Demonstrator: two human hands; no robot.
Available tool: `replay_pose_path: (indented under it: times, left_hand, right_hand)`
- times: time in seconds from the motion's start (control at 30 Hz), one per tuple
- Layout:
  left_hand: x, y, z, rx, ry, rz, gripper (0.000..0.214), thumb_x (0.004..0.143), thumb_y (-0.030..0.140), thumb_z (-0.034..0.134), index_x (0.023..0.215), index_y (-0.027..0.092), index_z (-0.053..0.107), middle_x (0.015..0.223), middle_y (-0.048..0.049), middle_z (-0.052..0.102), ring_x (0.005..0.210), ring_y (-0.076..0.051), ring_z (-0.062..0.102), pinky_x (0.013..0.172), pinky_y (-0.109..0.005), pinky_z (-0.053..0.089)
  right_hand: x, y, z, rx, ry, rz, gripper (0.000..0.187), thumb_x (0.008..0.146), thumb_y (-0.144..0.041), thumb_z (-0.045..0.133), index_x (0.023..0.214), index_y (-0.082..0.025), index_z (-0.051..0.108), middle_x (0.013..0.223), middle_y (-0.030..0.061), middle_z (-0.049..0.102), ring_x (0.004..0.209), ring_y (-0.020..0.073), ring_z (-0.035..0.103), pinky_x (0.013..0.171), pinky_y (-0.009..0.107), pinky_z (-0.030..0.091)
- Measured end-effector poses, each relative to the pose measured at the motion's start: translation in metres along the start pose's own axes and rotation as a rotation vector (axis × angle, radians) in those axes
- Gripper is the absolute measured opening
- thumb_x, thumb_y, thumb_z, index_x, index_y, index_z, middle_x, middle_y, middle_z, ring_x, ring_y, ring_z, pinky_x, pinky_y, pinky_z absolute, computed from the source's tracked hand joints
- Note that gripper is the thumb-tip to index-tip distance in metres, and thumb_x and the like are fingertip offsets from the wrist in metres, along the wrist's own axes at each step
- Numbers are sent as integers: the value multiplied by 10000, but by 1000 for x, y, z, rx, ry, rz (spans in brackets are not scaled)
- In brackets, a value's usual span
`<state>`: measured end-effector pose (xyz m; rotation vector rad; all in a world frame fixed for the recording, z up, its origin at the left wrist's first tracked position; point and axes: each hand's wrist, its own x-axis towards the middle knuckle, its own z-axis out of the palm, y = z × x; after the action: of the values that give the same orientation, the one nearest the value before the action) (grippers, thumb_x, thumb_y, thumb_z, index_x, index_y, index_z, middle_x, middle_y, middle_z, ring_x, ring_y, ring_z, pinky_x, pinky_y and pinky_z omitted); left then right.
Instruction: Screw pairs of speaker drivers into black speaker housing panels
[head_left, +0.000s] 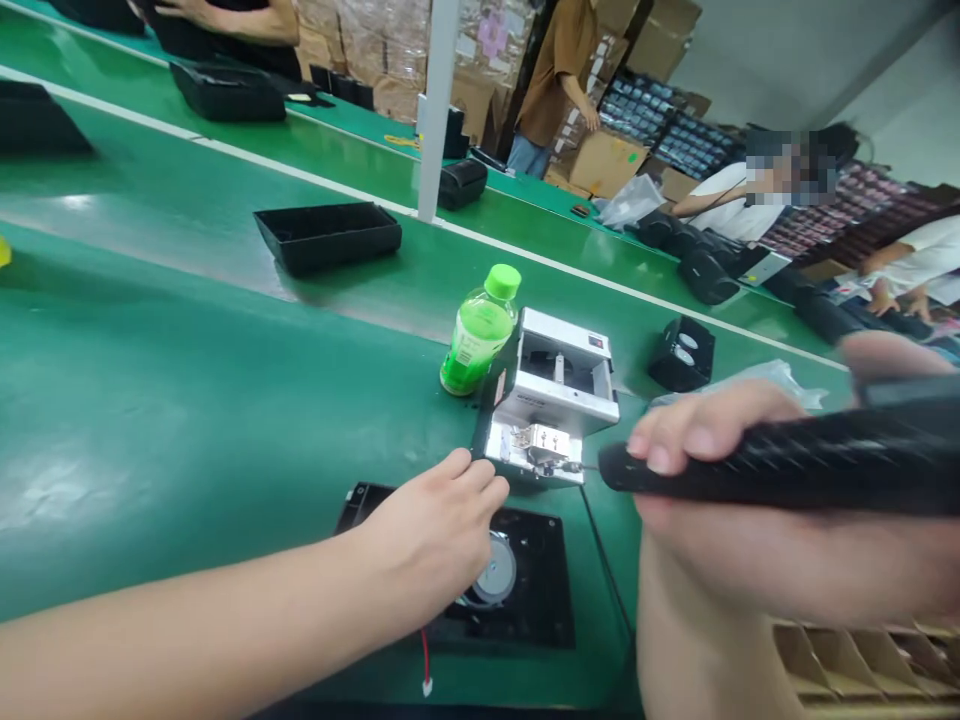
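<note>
My right hand (720, 480) is wrapped round a black electric screwdriver (787, 462) held sideways, its thin bit touching the metal tray of a small white and silver screw feeder machine (551, 400). My left hand (442, 525) rests on a black speaker panel (525, 600) with a round grey cone, fingers curled down and reaching toward the feeder's left corner. Nothing shows in the left hand's grip; its fingertips are partly hidden.
A green drink bottle (480, 335) stands just left of the feeder. A black tray (326, 235) lies on the green conveyor belt (150, 380). A small black part (681, 353) and a plastic bag (750, 380) sit behind. Other people work at the far side. A cardboard divider (862, 665) is at lower right.
</note>
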<state>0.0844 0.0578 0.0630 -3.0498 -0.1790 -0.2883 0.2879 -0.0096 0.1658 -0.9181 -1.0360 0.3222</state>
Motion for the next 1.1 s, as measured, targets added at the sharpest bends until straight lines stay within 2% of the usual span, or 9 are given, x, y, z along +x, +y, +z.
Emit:
replay_pose_path:
  times: [0.07, 0.17, 0.27, 0.5, 0.73, 0.83, 0.93, 1.03, 1.1]
  left_hand:
    - [-1, 0, 1, 2, 3, -13, 307, 772, 212, 927, 586, 230, 684, 797, -55, 534, 828, -278, 502, 800, -443, 388]
    - [-3, 2, 2, 0, 18, -38, 293, 799, 243, 920, 602, 241, 703, 819, -52, 551, 840, -278, 499, 882, -473, 398]
    - [-4, 4, 3, 1, 26, -49, 253, 837, 244, 892, 644, 238, 729, 846, -55, 570, 867, -281, 506, 943, -491, 395]
    - [-1, 1, 5, -4, 8, -11, 193, 857, 229, 864, 693, 229, 762, 866, -63, 594, 883, -283, 526, 1006, -510, 404]
    - [8, -9, 1, -27, -34, 75, 201, 795, 182, 889, 662, 221, 744, 861, -76, 598, 939, -296, 552, 995, -506, 403]
    - [5, -15, -13, -47, -36, 121, 260, 804, 164, 877, 636, 218, 686, 816, -53, 564, 882, -269, 535, 889, -454, 404]
    - [7, -20, -44, -153, 7, 86, 269, 882, 194, 817, 678, 222, 644, 820, -24, 543, 818, -232, 501, 778, -403, 370]
    - [28, -29, -79, -279, 125, -52, 252, 968, 188, 726, 727, 214, 657, 885, -31, 579, 842, -229, 501, 748, -388, 349]
    - [53, -38, -92, -165, 236, -148, 260, 1000, 145, 663, 747, 206, 678, 899, -52, 595, 854, -244, 498, 744, -396, 335]
  right_hand:
    - [2, 16, 18, -6, 83, -53, 581, 983, -805, 549, 1161, -259, 634, 581, -70, 656, 392, 192, 528, 397, 340, 487]
    - [-2, 39, 32, 22, -33, -73, 657, 938, -892, 516, 1081, -255, 598, 561, -70, 638, 355, 186, 506, 344, 323, 443]
    - [-7, 48, 29, 3, -64, -15, 689, 958, -905, 433, 1124, -251, 576, 574, -76, 619, 371, 172, 502, 384, 321, 454]
    - [-19, 40, 23, -1, -28, 118, 741, 960, -902, 422, 1260, -241, 569, 573, -76, 603, 373, 169, 488, 372, 304, 418]
    - [-29, 18, 13, 62, 85, 76, 738, 942, -919, 443, 1273, -280, 604, 597, -68, 657, 412, 190, 541, 447, 344, 513]
    - [-29, 4, 10, 86, 115, 69, 715, 906, -909, 553, 1242, -290, 675, 601, -58, 669, 408, 197, 534, 447, 361, 521]
    - [-31, -6, 8, 123, 141, 106, 611, 845, -863, 702, 1154, -339, 760, 579, -55, 671, 416, 193, 531, 462, 356, 535]
    - [-34, -11, 6, 132, 154, 99, 618, 828, -881, 691, 1149, -364, 796, 571, -39, 664, 431, 187, 533, 476, 342, 534]
    - [-35, -12, 6, 134, 157, 88, 637, 824, -891, 680, 1162, -364, 800, 575, -36, 663, 434, 186, 533, 481, 342, 538]
